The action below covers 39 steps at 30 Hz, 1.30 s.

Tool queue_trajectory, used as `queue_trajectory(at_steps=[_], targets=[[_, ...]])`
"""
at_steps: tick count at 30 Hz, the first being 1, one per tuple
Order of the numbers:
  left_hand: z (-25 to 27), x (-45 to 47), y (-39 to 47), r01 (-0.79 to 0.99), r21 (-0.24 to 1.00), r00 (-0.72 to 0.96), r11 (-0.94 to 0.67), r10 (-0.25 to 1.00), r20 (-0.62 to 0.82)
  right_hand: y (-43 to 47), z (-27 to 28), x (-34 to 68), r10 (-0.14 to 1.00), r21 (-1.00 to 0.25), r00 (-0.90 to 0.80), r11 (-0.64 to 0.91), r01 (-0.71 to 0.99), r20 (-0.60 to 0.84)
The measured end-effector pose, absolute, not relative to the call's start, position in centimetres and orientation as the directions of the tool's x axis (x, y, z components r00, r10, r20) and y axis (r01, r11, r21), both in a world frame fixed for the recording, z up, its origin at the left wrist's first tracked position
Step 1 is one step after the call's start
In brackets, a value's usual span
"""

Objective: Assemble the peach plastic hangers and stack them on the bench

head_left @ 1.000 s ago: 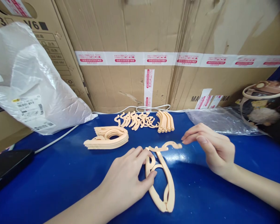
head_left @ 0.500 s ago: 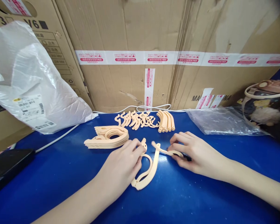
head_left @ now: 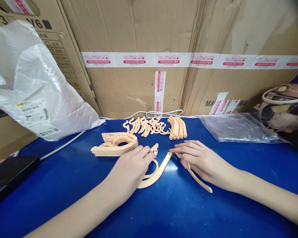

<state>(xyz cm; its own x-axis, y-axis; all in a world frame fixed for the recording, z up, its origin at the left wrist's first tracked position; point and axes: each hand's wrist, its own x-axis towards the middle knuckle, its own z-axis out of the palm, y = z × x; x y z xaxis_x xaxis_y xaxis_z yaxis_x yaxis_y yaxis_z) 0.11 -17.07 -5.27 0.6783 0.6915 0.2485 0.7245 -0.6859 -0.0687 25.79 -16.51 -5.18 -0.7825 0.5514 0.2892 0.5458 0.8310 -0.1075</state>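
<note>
My left hand is closed on a beige folding hanger, whose long curved arm swings out to the right. Part of that hanger is hidden beneath the fingers. In my right hand is a loose curved hanger arm, held between thumb and fingers with its tail pointing down towards me. The right fingertips reach close to the upper end of the left hanger's arm; whether they touch it I cannot tell. Beside my left hand lies a stack of folded hangers.
Behind the hands are a pile of small hanger hooks and a bundle of curved arms. A white plastic bag and a black device stand left. A clear bag lies right, before cardboard boxes.
The loose hanger arm has turned in my right hand, its free end now towards me instead of crossing the other arm. The hanger under my left hand has shifted slightly away from me.
</note>
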Motion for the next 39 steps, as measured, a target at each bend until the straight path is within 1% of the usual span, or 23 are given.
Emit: queue_trajectory(at_steps=[3, 6, 8, 11, 13, 16, 18, 22, 24, 26, 30, 32, 36, 39], targets=[[-5.3, 0.2, -17.1, 0.732, -0.078, 0.673, -0.677, 0.7, 0.238, -16.6, -5.1, 25.7, 0.528, -0.105, -0.811, 0.848, 0.519, 0.253], [-5.4, 0.2, -17.1, 0.738, -0.08, 0.667, -0.67, 0.707, 0.237, -16.6, -4.8, 25.9, 0.533, -0.151, -0.806, 0.846, 0.511, 0.256], [-5.6, 0.2, -17.1, 0.739, -0.088, 0.666, -0.668, 0.706, 0.242, -16.6, -4.6, 26.0, 0.539, -0.189, -0.793, 0.842, 0.505, 0.284], [-5.6, 0.3, -17.3, 0.74, -0.086, 0.662, -0.667, 0.702, 0.263, -16.8, -4.5, 26.1, 0.578, -0.245, -0.727, 0.816, 0.523, 0.372], [-5.4, 0.5, -17.7, 0.732, -0.035, 0.657, -0.68, 0.692, 0.299, -16.8, -4.6, 26.2, 0.618, -0.309, -0.661, 0.786, 0.535, 0.426], [-5.2, 0.8, -18.3, 0.678, 0.131, 0.658, -0.723, 0.677, 0.33, -16.7, -4.6, 26.4, 0.663, -0.423, -0.602, 0.748, 0.512, 0.444], [-5.2, 1.0, -18.6, 0.641, 0.216, 0.671, -0.737, 0.674, 0.311, -16.6, -4.6, 26.6, 0.683, -0.49, -0.587, 0.727, 0.481, 0.436], [-5.6, 1.3, -18.7, 0.621, 0.266, 0.703, -0.737, 0.674, 0.227, -16.7, -4.1, 26.6, 0.728, -0.62, -0.548, 0.665, 0.417, 0.412], [-5.8, 1.4, -18.6, 0.62, 0.287, 0.71, -0.73, 0.678, 0.192, -17.0, -3.9, 26.4, 0.744, -0.644, -0.526, 0.647, 0.409, 0.413], [-5.9, 1.5, -18.6, 0.616, 0.301, 0.716, -0.728, 0.677, 0.171, -17.2, -3.9, 26.1, 0.767, -0.647, -0.496, 0.626, 0.436, 0.408], [-5.8, 1.5, -18.6, 0.607, 0.309, 0.727, -0.732, 0.669, 0.156, -17.5, -4.6, 25.6, 0.837, -0.72, -0.417, 0.529, 0.45, 0.355], [-5.7, 1.5, -18.7, 0.613, 0.316, 0.72, -0.724, 0.677, 0.154, -17.5, -4.9, 25.6, 0.842, -0.694, -0.412, 0.527, 0.491, 0.348], [-5.6, 1.3, -18.9, 0.621, 0.328, 0.706, -0.712, 0.69, 0.162, -17.4, -4.8, 25.8, 0.822, -0.523, -0.454, 0.57, 0.634, 0.344], [-5.6, 1.3, -18.9, 0.616, 0.326, 0.706, -0.717, 0.686, 0.175, -17.4, -4.5, 25.7, 0.837, -0.499, -0.478, 0.545, 0.674, 0.267]])
